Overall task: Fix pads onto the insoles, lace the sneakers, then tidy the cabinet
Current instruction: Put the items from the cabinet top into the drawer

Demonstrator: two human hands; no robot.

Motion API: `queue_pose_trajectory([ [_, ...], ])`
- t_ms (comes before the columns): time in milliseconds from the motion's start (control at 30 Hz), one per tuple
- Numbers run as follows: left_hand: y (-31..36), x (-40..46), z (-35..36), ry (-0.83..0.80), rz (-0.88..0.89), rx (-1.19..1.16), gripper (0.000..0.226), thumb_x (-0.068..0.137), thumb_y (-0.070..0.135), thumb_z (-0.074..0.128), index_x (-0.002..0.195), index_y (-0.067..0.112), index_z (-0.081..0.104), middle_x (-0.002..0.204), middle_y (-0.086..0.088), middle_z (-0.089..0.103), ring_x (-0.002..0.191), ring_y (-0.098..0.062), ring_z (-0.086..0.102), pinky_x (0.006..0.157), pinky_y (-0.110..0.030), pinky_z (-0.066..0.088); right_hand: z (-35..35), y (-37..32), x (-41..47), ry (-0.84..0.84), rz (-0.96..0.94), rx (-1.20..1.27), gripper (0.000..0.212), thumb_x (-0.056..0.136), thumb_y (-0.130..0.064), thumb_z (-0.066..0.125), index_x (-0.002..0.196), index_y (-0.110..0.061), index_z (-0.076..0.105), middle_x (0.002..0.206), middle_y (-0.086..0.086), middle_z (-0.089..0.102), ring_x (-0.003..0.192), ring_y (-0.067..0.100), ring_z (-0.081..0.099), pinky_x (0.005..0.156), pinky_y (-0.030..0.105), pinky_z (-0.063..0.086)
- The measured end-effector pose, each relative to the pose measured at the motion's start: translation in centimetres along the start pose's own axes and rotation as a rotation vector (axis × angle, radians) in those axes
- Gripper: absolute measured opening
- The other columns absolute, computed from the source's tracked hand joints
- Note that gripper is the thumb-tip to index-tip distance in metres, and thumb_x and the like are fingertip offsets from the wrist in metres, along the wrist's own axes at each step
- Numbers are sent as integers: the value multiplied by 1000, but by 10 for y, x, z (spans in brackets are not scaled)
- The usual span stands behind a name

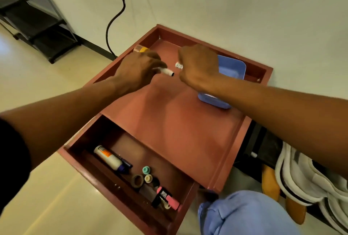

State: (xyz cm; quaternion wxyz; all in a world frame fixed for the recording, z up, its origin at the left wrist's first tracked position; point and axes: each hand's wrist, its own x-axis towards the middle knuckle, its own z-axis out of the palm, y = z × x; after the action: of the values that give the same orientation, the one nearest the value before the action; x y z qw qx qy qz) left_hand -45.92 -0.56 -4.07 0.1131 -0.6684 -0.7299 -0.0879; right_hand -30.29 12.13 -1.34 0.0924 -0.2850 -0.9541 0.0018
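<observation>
Both hands reach over the top of a low red-brown cabinet with a raised rim. My left hand grips a white marker-like tube with a black tip that points right. My right hand holds a small white item, mostly hidden under the fingers. Behind my left hand lies an orange and clear tube. A blue plastic tray stands on the cabinet top under my right wrist.
The cabinet's open drawer holds a glue bottle, a tape roll, two small caps, a pink highlighter. White sneakers and tan insoles lie at right. A black shelf rack and a cable stand by the wall.
</observation>
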Motion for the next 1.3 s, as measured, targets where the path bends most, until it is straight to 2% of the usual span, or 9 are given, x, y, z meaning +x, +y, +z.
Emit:
queue_pose_trajectory([
  [167,11,-83,-53,-104,109,-32,25,100,28,61,119,20,75,114,-2,70,92,-15,67,69,-18,41,-25,-42,-77,-97,-61,182,23,90,-20,67,113,-20,67,111,7,68,102,31,63,67,31,33],
  [300,22,-143,-75,-281,74,-151,24,93,32,70,116,31,75,114,8,70,86,-5,65,69,-30,57,-28,-75,-133,-193,-90,256,19,90,-24,65,109,-23,68,106,4,69,97,30,65,67,31,36],
  [367,25,-168,-74,-366,60,-155,29,90,30,76,118,36,73,117,13,69,89,-1,64,72,-25,56,-24,-89,-155,-233,-74,315,18,87,-23,66,105,-22,67,104,4,69,95,30,65,67,33,44],
  [500,29,-204,-58,-524,16,-82,34,91,32,72,123,41,70,123,19,64,99,2,61,70,-4,33,-3,-116,-191,-398,-24,416,17,82,-13,70,97,-19,69,99,5,70,92,31,67,72,36,56],
  [600,25,-218,-30,-606,-39,-41,33,90,38,71,123,34,70,122,15,65,109,-5,62,75,-8,37,21,-133,-205,-572,19,454,18,78,-13,77,96,-16,73,99,6,72,93,30,68,79,40,61],
  [667,22,-223,-12,-633,-82,-19,33,91,41,70,123,33,70,122,12,66,112,-11,63,86,-22,49,36,-139,-206,-647,39,466,23,77,-11,79,100,-14,73,103,8,72,95,31,69,82,42,61],
  [733,22,-223,1,-668,-128,12,32,94,40,68,124,29,69,121,8,66,109,-13,63,86,-28,53,49,-143,-202,-681,68,468,28,79,-12,80,105,-13,72,109,11,71,101,33,69,86,42,61],
  [933,15,-217,34,-736,-99,187,31,99,35,62,127,21,63,119,1,65,109,-17,62,89,-31,54,96,-155,-191,-683,163,544,31,87,-6,72,118,-13,70,119,12,70,108,32,68,86,37,60],
  [1300,-7,-214,64,-877,-149,244,39,100,38,61,132,15,58,127,-6,62,117,-24,60,98,-35,50,152,-174,-172,-651,232,602,25,89,-3,68,113,-12,70,116,10,61,103,30,65,76,28,54],
])
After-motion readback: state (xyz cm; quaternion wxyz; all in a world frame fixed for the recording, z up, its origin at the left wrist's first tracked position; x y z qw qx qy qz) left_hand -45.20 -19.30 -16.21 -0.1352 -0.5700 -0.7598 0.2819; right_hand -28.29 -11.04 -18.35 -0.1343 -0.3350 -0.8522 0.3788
